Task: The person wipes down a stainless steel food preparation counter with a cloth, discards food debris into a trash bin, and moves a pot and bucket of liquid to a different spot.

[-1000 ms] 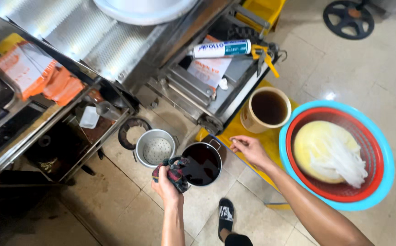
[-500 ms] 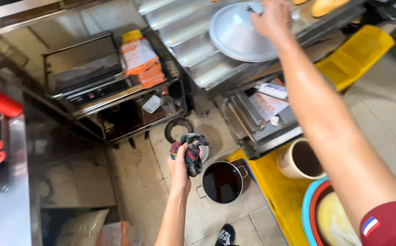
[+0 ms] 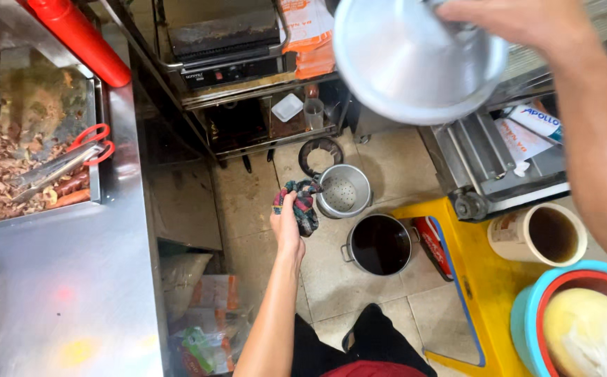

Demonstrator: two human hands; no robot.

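Overhead, right hand (image 3: 520,21) grips round metal lid (image 3: 415,63).

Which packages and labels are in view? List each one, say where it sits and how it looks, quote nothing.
Orange-and-white packets: stacked flat on the top shelf, beside the grill.
White tube with blue label: lying on the metal machine at right.
White printed sheet: flat under that tube, reddish markings.
Red box: on the floor between the dark pot and the yellow stool.
Printed bags: under the steel counter, green, orange and clear.
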